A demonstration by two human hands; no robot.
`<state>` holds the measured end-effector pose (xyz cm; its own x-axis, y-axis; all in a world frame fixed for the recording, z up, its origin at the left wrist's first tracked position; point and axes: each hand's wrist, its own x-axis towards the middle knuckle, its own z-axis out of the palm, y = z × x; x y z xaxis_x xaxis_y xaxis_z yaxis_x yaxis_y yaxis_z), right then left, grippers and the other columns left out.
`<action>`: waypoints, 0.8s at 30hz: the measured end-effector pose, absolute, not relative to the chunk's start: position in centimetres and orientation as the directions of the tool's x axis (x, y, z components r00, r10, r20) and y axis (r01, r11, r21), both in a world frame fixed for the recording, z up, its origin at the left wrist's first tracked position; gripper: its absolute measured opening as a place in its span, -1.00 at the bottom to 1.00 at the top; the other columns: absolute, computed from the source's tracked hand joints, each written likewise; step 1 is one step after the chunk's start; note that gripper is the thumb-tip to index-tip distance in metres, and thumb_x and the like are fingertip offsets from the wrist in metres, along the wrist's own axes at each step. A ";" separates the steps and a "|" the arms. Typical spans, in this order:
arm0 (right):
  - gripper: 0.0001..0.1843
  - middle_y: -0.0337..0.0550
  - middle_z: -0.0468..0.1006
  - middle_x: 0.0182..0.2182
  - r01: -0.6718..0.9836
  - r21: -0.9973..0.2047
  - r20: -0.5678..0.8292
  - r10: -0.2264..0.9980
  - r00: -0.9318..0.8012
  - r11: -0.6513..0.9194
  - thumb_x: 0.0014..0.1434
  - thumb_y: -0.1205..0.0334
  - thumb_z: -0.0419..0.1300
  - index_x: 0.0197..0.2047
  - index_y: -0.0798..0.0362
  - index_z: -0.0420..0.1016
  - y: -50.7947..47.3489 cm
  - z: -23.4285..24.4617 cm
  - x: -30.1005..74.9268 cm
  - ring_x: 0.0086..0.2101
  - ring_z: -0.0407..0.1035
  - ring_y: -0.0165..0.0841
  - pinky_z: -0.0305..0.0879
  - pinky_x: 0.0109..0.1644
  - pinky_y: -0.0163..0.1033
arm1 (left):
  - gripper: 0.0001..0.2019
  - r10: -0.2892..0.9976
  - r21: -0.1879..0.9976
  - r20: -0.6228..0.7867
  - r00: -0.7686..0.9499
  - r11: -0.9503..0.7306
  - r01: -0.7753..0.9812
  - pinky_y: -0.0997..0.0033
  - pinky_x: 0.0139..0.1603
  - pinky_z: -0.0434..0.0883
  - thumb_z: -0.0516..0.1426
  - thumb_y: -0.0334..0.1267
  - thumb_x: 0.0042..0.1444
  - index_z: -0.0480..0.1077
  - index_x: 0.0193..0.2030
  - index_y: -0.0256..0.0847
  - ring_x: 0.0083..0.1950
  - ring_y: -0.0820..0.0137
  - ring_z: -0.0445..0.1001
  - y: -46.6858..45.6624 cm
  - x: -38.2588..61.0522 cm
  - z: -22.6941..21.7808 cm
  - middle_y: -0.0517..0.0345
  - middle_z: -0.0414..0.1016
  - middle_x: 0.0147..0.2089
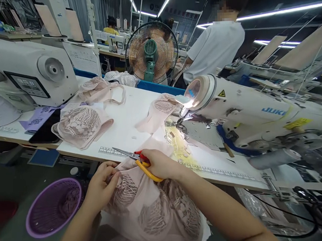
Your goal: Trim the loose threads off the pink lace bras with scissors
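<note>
My left hand [104,188] pinches the edge of a pale pink lace bra [154,215] that lies over my lap at the table's front edge. In my right hand [160,165] is a pair of scissors [148,170] with yellow and red handles. Their blades point left over the table's printed ruler, and the fabric lies just below them. More pale pink lace hangs together below both hands. Another lace piece [163,108] lies by the needle of the sewing machine [229,99], under its lit lamp.
A folded lace bra [79,124] and a dark phone [45,131] lie on the left of the table. A purple basket [54,208] stands on the floor. Behind the table are a large fan [151,51] and a person in a white shirt [213,49]. A grey thread cone [276,158] lies at the right.
</note>
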<state>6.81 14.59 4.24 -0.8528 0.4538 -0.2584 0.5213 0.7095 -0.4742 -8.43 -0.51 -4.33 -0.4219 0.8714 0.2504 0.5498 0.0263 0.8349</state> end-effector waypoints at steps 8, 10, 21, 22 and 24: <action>-0.77 -0.28 0.26 -0.56 0.511 -0.455 -0.212 0.469 -0.858 0.729 0.09 0.24 0.08 -0.52 0.05 0.10 16.4 4.7 6.9 -0.53 0.08 -0.45 -0.01 -0.47 -0.35 | -0.77 0.881 0.929 0.132 -0.455 0.050 0.367 0.41 -0.31 0.37 0.07 -0.17 0.06 0.27 -0.57 -0.16 -0.33 0.32 0.46 -0.6 -8.5 -4.0 0.10 0.48 -0.38; -0.80 -0.26 0.29 -0.53 0.482 -0.453 -0.203 0.440 -0.875 0.750 0.08 0.26 0.10 -0.50 0.06 0.13 17.0 5.0 6.6 -0.52 0.09 -0.44 0.00 -0.46 -0.34 | -0.78 0.877 0.936 0.124 -0.465 0.051 0.347 0.40 -0.29 0.37 0.09 -0.17 0.04 0.28 -0.57 -0.16 -0.30 0.31 0.46 -0.6 -8.5 -4.0 0.09 0.49 -0.35; -0.93 -0.21 0.36 -0.44 0.217 -0.496 -0.224 0.118 -0.967 0.841 0.11 0.34 0.11 -0.37 0.09 0.24 18.9 5.1 3.0 -0.46 0.14 -0.43 0.06 -0.40 -0.35 | -0.80 0.916 0.967 0.091 -0.391 0.013 0.255 0.42 -0.27 0.41 0.10 -0.22 0.04 0.33 -0.56 -0.17 -0.23 0.26 0.53 -1.8 -8.8 -2.3 -0.02 0.57 -0.22; -0.90 -0.23 0.34 -0.46 0.196 -0.499 -0.231 0.088 -0.969 0.844 0.11 0.33 0.11 -0.39 0.09 0.22 18.8 5.2 3.0 -0.47 0.12 -0.44 0.06 -0.41 -0.35 | -0.80 0.928 0.967 0.084 -0.364 0.012 0.253 0.43 -0.28 0.41 0.10 -0.22 0.06 0.33 -0.56 -0.17 -0.24 0.26 0.53 -2.1 -9.0 -1.9 -0.02 0.57 -0.21; -0.87 -0.25 0.31 -0.48 0.163 -0.505 -0.244 0.041 -0.969 0.847 0.12 0.29 0.11 -0.41 0.07 0.19 18.4 5.7 3.4 -0.49 0.09 -0.44 0.04 -0.43 -0.35 | -0.79 0.959 0.964 0.063 -0.277 0.013 0.266 0.44 -0.28 0.42 0.08 -0.21 0.10 0.34 -0.53 -0.17 -0.24 0.28 0.53 -2.9 -9.4 -1.0 -0.02 0.57 -0.19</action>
<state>3.39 18.45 5.72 -0.9688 0.0409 -0.2444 0.1632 0.8474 -0.5052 -9.37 -2.91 -1.01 -0.2772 0.9587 0.0634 0.2660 0.0132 0.9639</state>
